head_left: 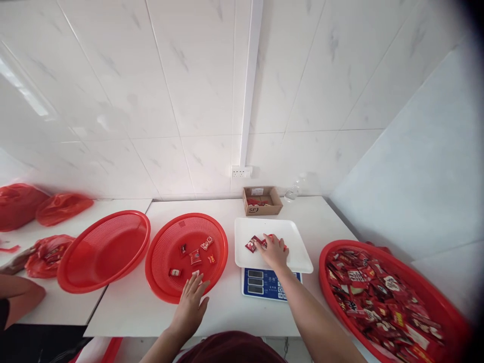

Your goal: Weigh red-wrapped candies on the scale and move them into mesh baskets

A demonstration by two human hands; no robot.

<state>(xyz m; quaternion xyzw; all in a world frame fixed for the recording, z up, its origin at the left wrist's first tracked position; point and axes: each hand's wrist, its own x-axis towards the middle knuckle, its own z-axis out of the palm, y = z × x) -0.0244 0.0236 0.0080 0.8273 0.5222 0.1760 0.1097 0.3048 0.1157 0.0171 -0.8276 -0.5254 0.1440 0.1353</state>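
My right hand (274,251) rests on the white tray (298,254) of a blue-fronted scale (269,285), fingers curled over a few small red candy packets (252,243). My left hand (192,301) lies at the near rim of a red mesh basket (159,257), fingers stretched out and apart, holding nothing. Several loose red and white packets (195,256) lie inside that basket.
A large red basket (442,307) heaped with candy packets sits at the right. An empty red basket (104,249) overlaps the table's left edge. A small cardboard box (262,200) and a clear bottle (295,189) stand by the wall. Red plastic bags (60,207) lie at left, near another person's arm (17,295).
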